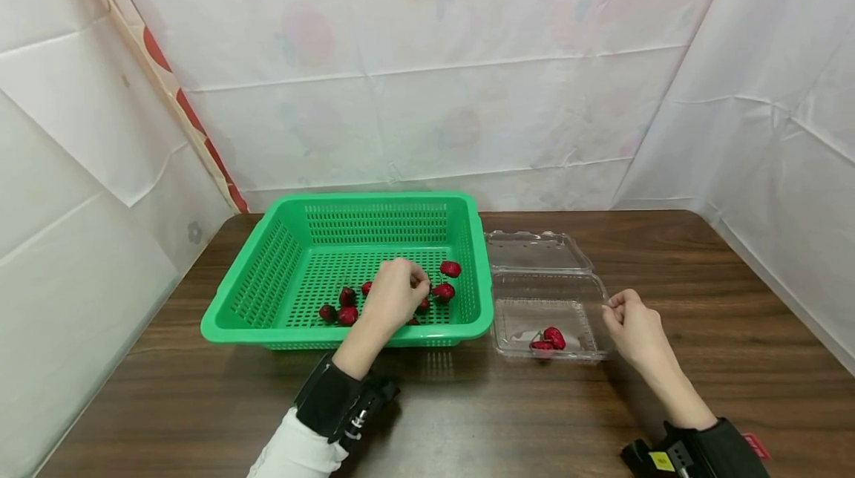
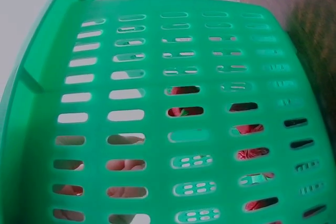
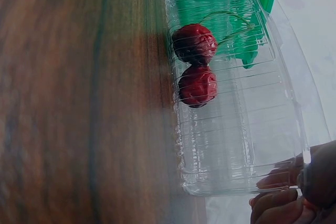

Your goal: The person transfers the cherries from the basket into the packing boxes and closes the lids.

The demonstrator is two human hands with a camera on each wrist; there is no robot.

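Showing as perforated green plastic basket (image 1: 267,270), slightly glossy; clear glossy ribbed plastic clamshell box (image 1: 514,315); dark wood-grain table (image 1: 668,255), smooth, faintly shining; wrinkled red glossy fruits (image 3: 195,64); creased matt white sheeting (image 1: 467,92).

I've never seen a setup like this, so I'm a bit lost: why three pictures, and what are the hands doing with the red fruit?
No machine here: a person works with bare hands and wears three cameras. The wide picture comes from the head, looking down at a brown table. The other two come from cameras strapped to the wrists, so they show things very close and tilted.

On the table stand a green basket holding several small red fruits, and beside it an open clear plastic box with two red fruits inside.

The left hand reaches into the basket, fingers curled among the fruits; whether it grips one cannot be told. The left wrist picture looks through the basket's slotted wall. The right hand pinches the box's near right edge.
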